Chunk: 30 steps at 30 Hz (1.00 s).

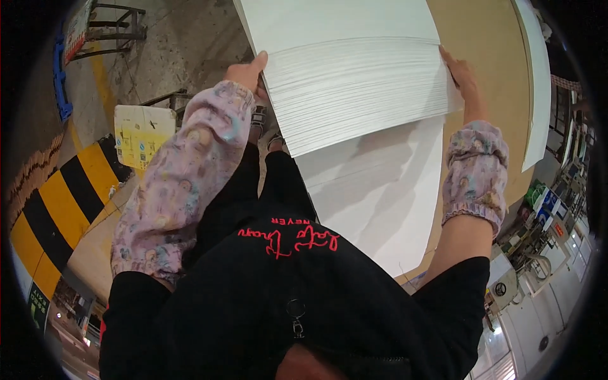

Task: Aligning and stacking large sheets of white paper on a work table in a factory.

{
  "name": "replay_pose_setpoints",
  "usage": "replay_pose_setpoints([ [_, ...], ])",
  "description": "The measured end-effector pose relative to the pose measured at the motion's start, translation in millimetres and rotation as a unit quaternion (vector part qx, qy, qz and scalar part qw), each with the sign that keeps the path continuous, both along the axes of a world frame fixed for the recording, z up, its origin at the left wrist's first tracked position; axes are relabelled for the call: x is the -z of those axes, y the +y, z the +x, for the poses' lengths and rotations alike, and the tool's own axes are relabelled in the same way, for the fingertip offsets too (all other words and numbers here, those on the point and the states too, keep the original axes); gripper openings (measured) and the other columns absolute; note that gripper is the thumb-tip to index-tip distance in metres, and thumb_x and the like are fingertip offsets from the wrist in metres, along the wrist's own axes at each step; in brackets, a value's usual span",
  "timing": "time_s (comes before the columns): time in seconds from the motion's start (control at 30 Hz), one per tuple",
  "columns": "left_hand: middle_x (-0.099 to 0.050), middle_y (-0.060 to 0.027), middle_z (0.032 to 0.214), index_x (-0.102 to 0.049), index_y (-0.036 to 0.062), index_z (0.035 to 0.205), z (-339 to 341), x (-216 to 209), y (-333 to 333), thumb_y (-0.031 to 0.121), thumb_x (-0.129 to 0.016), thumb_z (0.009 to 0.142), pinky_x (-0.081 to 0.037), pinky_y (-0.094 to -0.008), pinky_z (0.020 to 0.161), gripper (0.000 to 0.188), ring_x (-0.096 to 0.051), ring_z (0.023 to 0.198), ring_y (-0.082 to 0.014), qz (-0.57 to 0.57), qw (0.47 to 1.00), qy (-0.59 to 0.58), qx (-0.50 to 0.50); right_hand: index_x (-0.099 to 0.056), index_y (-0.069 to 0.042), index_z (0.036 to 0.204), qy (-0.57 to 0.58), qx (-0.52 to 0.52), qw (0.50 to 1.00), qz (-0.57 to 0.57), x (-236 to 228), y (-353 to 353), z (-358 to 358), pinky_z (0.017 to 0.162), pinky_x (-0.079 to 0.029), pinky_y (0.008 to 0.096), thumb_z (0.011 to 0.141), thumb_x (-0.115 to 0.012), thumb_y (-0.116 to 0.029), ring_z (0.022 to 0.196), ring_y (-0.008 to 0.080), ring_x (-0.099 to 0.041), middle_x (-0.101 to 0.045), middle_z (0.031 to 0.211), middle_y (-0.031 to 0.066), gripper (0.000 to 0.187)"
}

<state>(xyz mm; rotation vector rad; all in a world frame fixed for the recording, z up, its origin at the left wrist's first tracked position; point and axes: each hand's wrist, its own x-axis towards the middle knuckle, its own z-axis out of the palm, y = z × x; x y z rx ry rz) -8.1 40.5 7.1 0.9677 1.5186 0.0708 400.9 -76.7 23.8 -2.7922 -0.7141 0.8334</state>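
A thick stack of white paper sheets (361,88) lies between my hands, its layered edges fanned into steps facing me. My left hand (248,73) grips the stack's left edge, thumb on top and the other fingers partly hidden beneath. On the opposite side my right hand (462,75) holds the right edge, fingers along the sheets. Under the near end of the stack, more white sheets (380,196) spread toward my body, with shadows falling on them. Patterned sleeve covers are on both forearms.
A brown board surface (500,82) extends right of the paper, with another white sheet (537,76) beyond. To the left are a white-and-yellow box (144,134), a yellow-and-black striped barrier (73,190) and a dark metal stand (117,28). Machinery (538,266) stands at right.
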Motion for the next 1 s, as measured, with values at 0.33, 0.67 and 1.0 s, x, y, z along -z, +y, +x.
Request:
replay_pose_setpoints([
  [0.33, -0.060, -0.0076, 0.063, -0.062, -0.0006, 0.078, -5.7, 18.1, 0.9, 0.044, -0.051, 0.082, -0.036, -0.0261, 0.037, 0.046, -0.054, 0.045, -0.0139, 0.062, 0.997, 0.002, 0.034, -0.063, 0.004, 0.077, 0.046, -0.031, 0.998, 0.015, 1.3, 2.1, 7.2, 0.055, -0.041, 0.0323, 0.070, -0.056, -0.061, 0.060, 0.0195, -0.057, -0.061, 0.071, 0.0144, 0.066],
  [0.67, -0.060, -0.0085, 0.063, -0.063, -0.0025, 0.077, -5.8, 6.6, 2.0, 0.042, -0.051, 0.082, -0.042, -0.0261, 0.042, 0.047, -0.054, 0.045, -0.0140, 0.095, 0.991, 0.030, 0.094, -0.064, 0.000, 0.086, 0.064, -0.026, 0.997, 0.019, -3.0, 3.0, -0.8, 0.055, -0.045, 0.0276, 0.071, -0.056, -0.057, 0.066, 0.0186, -0.059, -0.061, 0.075, 0.0119, 0.060],
  [1.0, -0.062, -0.0124, 0.066, -0.062, -0.0068, 0.080, -13.7, 24.8, 8.3, 0.034, -0.055, 0.081, -0.045, -0.0313, 0.047, 0.042, -0.058, 0.049, -0.0181, 0.121, 0.985, 0.013, 0.123, -0.062, 0.003, 0.079, 0.081, -0.025, 0.996, -0.022, -9.1, 8.8, -1.8, 0.058, -0.045, 0.0271, 0.069, -0.058, -0.058, 0.066, 0.0166, -0.058, -0.060, 0.069, 0.0098, 0.062],
])
